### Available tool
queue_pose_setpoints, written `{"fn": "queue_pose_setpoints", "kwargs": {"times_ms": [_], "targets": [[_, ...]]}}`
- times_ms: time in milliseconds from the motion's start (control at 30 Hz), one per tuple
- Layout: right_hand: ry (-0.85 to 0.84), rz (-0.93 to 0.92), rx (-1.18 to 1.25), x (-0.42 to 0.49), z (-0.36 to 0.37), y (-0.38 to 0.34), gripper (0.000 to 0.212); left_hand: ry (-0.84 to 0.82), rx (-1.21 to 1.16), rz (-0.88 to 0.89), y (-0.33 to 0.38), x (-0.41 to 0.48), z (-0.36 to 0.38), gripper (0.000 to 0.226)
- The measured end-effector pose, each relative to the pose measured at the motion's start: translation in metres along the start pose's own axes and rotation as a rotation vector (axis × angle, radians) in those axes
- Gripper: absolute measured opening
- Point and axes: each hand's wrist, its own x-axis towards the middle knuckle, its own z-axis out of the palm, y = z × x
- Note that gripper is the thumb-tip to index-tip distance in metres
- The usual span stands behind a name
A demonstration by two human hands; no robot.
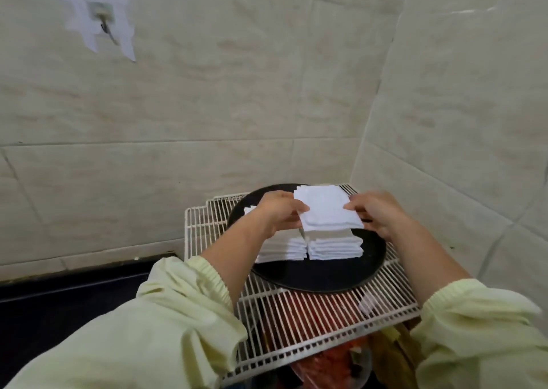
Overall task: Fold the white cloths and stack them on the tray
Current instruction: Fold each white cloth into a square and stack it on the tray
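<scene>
White cloths (314, 240): folded squares, all on or over the round black tray (326, 279), which sits at the back of a white wire rack (296, 332) in the corner of the room.
Tiled walls (207, 106): pale marbled tiles, meeting in a corner just behind the rack.
Dark counter (59, 299): black surface to the left of the rack, along the foot of the wall.
Sleeves (148, 329): pale yellow-green with gathered cuffs, pushed up so that both forearms are bare.
Wire rack: slatted and tilted in this view; blurred red items (311, 314) show through its bars from below.
Tray: its near rim is bare; the cloths fill its middle and back.
Left stack (281, 250): many folded layers, partly hidden by the left forearm.
Right stack (335, 247): just beside the left stack, edges roughly level, about the same height.
Folded cloth (326, 210): held directly over the right stack, slightly askew; whether it touches the stack cannot be told.
Left hand (278, 210): grips the cloth's left edge, thumb on top, fingers curled beneath.
Right hand (379, 213): pinches the cloth's right edge at the fingertips.
Hook (103, 20): small, high on the left wall, fixed under crossed strips of white tape.
</scene>
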Motion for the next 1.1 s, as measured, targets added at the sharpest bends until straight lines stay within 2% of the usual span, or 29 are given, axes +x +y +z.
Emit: {"fn": "queue_pose_setpoints", "kwargs": {"times_ms": [67, 233, 367, 500, 567, 667, 733, 867, 1100], "targets": [[0.016, 0.006, -0.014, 0.010, -0.008, 0.007, 0.013, 0.032, 0.022, 0.001, -0.007, 0.008, 0.010, 0.038], [0.004, 0.038, -0.062, 0.027, -0.013, 0.025, 0.014, 0.146, 0.198, 0.046, -0.024, 0.021, 0.025, 0.038], [0.062, -0.020, -0.139, 0.037, -0.012, 0.036, 0.012, 0.193, 0.338, 0.091, -0.032, 0.027, 0.031, 0.055], [0.127, -0.059, -0.213, 0.042, -0.009, 0.048, 0.016, 0.217, 0.479, 0.142, -0.036, 0.028, 0.037, 0.056], [0.134, -0.068, -0.269, 0.041, -0.008, 0.051, 0.007, 0.229, 0.549, 0.173, -0.039, 0.029, 0.039, 0.054], [0.158, -0.102, -0.334, 0.038, -0.008, 0.052, 0.013, 0.234, 0.620, 0.202, -0.040, 0.028, 0.040, 0.050], [0.187, -0.142, -0.400, 0.035, -0.007, 0.050, 0.004, 0.240, 0.644, 0.227, -0.039, 0.027, 0.040, 0.048], [0.289, -0.285, -0.581, 0.029, -0.001, 0.040, 0.017, 0.287, 0.717, 0.314, -0.029, 0.020, 0.034, 0.042], [0.175, -0.526, -0.627, -0.001, 0.051, 0.018, 0.022, 0.406, 0.887, 0.458, -0.018, -0.016, -0.013, 0.029]]}}
